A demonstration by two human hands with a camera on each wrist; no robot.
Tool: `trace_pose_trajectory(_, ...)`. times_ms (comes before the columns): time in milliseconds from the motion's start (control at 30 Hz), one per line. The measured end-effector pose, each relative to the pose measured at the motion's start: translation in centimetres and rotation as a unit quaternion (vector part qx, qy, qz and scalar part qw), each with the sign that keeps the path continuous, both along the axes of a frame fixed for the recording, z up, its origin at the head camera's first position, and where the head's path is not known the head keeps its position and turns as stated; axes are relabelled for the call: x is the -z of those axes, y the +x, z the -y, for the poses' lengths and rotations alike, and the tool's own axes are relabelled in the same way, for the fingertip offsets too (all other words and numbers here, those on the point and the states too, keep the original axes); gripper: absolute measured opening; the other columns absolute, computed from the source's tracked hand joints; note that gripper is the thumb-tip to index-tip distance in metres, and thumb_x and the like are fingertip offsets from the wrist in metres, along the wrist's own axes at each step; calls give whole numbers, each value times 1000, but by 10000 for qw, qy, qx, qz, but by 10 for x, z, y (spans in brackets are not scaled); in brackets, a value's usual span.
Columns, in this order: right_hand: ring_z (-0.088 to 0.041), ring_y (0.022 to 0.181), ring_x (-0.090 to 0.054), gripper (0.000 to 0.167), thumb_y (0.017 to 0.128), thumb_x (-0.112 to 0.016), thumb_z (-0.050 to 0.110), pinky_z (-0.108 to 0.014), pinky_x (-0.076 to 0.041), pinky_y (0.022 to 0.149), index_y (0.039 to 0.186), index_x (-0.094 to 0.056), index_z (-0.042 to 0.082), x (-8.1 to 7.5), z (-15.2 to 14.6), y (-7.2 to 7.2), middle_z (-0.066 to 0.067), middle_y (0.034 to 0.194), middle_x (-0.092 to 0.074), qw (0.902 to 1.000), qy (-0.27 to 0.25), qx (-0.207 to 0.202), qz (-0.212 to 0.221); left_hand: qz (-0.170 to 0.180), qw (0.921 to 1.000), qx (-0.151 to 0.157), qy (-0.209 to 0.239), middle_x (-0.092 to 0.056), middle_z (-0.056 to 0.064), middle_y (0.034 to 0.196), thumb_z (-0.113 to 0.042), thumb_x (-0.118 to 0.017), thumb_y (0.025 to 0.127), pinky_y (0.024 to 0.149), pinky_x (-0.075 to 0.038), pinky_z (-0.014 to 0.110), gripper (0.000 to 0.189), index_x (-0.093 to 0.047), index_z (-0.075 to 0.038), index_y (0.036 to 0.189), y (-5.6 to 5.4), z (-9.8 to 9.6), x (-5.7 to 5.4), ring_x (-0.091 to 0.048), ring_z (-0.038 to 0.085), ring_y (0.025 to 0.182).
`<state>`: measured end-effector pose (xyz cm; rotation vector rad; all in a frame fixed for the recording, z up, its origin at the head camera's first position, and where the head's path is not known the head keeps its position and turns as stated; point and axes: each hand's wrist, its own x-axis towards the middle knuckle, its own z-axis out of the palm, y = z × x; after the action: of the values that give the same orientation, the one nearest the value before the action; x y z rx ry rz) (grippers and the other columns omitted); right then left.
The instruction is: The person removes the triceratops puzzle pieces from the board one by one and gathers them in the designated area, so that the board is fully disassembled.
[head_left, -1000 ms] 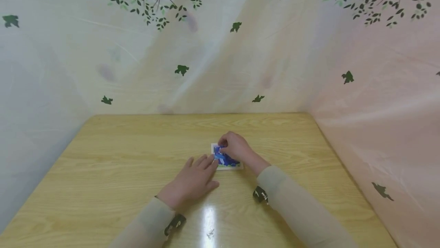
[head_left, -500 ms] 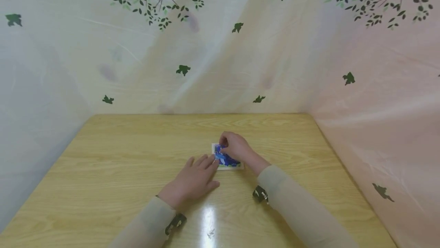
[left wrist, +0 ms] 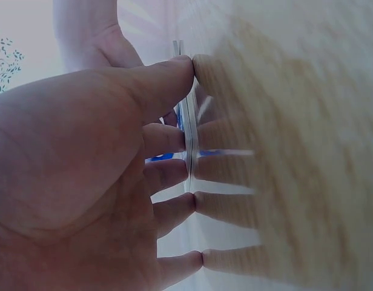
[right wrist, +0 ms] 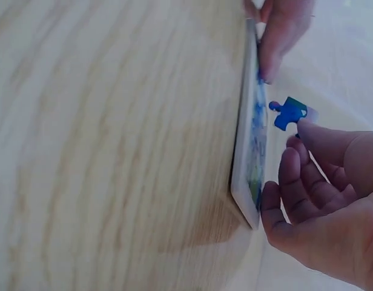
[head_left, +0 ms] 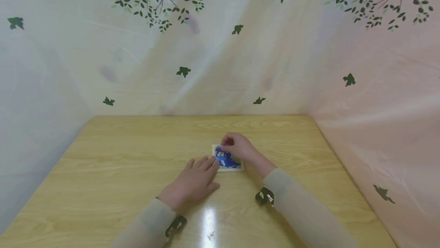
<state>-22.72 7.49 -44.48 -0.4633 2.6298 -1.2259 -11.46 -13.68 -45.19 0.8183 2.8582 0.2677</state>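
A small jigsaw puzzle with a white border and a blue dinosaur picture lies flat on the table. In the right wrist view, a blue jigsaw puzzle piece is raised off the puzzle's frame, pinched between the thumb and fingers of my right hand. From the head camera, the right hand covers the puzzle's upper right part and hides that piece. My left hand lies with its fingers spread, fingertips at the puzzle's left edge. The left wrist view shows this hand's palm and fingertips touching down.
A light wooden table extends around the puzzle. Behind it hangs a pale curtain printed with leaves and branches, with a pinkish side at the right. Dark wrist cameras sit under both sleeves.
My right hand has lifted slightly to the right with the puzzle piece, uncovering more of the dinosaur picture. My left hand has stayed in place.
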Motion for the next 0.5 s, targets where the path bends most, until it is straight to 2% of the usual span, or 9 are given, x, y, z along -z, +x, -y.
trace_pose_trajectory(133, -19, 103, -68, 6, 106, -77, 18, -40, -60, 99, 109, -75, 13, 2, -8, 1, -1, 107, -73, 9994, -350, -49, 52, 10, 10000, 2, 6, -28, 14, 180, -54, -50, 115, 132, -16, 69, 74, -37, -8, 172, 1, 0, 1, -26, 40, 165)
trace_pose_trajectory(333, -21, 104, -69, 12, 107, -78, 23, -41, -60, 98, 114, -76, 13, 1, -27, 4, -3, 109, -75, 9966, -686, 446, -28, -53, 9999, 38, -77, -28, 14, 180, -54, -51, 114, 132, -18, 69, 74, -38, -9, 172, 0, -1, 1, -28, 40, 165)
trace_pose_trajectory(500, -23, 105, -68, 12, 107, -77, 24, -42, -57, 99, 114, -77, 14, 6, -46, 0, -3, 110, -75, 9957, -636, 670, -119, -41, 9999, 21, -115, -28, 14, 180, -54, -52, 114, 132, -18, 69, 74, -38, -8, 172, 0, 0, -1, -28, 40, 165)
